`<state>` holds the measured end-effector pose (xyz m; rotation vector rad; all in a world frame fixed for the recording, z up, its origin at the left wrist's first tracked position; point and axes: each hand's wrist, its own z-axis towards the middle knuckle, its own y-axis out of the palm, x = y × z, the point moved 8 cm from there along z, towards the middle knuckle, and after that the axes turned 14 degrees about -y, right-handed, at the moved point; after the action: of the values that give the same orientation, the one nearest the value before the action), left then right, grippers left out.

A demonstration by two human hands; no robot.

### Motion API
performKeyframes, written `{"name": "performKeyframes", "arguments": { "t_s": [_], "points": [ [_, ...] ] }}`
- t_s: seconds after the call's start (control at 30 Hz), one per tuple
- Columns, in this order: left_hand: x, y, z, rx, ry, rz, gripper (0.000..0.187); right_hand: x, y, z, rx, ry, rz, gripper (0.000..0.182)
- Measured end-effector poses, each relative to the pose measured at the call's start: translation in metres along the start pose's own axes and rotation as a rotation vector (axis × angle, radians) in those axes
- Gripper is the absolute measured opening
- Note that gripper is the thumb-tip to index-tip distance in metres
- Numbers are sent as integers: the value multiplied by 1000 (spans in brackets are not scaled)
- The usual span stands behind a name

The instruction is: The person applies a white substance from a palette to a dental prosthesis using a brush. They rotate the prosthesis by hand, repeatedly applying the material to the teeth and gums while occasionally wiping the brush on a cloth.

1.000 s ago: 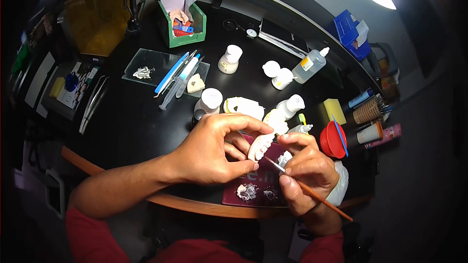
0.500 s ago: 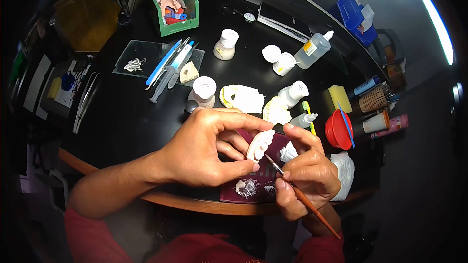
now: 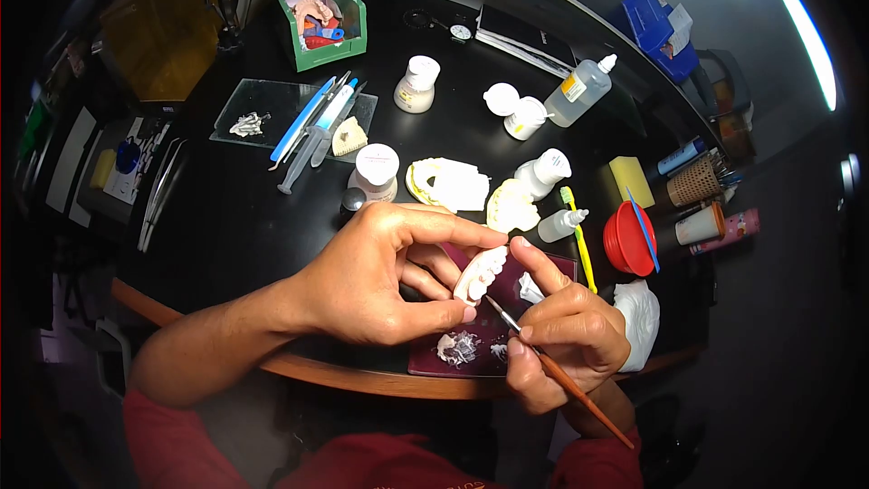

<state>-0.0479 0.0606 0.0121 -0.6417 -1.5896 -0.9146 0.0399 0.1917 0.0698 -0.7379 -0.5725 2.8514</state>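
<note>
Between the thumb and fingers of my left hand (image 3: 385, 272) is a pale, curved dental piece with a row of teeth (image 3: 480, 275). A fine paintbrush with a reddish-brown wooden handle (image 3: 570, 382) is pinched in my right hand (image 3: 575, 335). The brush tip points at the lower teeth, right beside the piece. My right index finger is stretched out to the upper end of the piece, close to my left fingertip. Beneath my hands lies a dark red pad (image 3: 430, 364) bearing smears of white material (image 3: 459, 347). A crumpled white tissue (image 3: 530, 288) shows behind my right fingers.
Yellowish dental casts (image 3: 513, 206) and lidded jars (image 3: 377, 169) stand just beyond my hands. A glass slab (image 3: 237, 95) carries a syringe and tools at left. To the right are a toothbrush (image 3: 580, 240), a red bowl (image 3: 625, 243) and a sponge (image 3: 631, 181). A green bin (image 3: 333, 56) sits behind.
The dental piece has tipped slightly and shifted a little left and down. My right hand has moved left with the brush, its index finger now nearer my left fingertip.
</note>
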Motion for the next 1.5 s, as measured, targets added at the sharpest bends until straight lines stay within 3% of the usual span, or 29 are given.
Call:
{"name": "performKeyframes", "arguments": {
  "t_s": [1.5],
  "points": [
    [0,-3,0,10,38,65,57,0,2,-2,-70,9,-43,19]
  ]
}}
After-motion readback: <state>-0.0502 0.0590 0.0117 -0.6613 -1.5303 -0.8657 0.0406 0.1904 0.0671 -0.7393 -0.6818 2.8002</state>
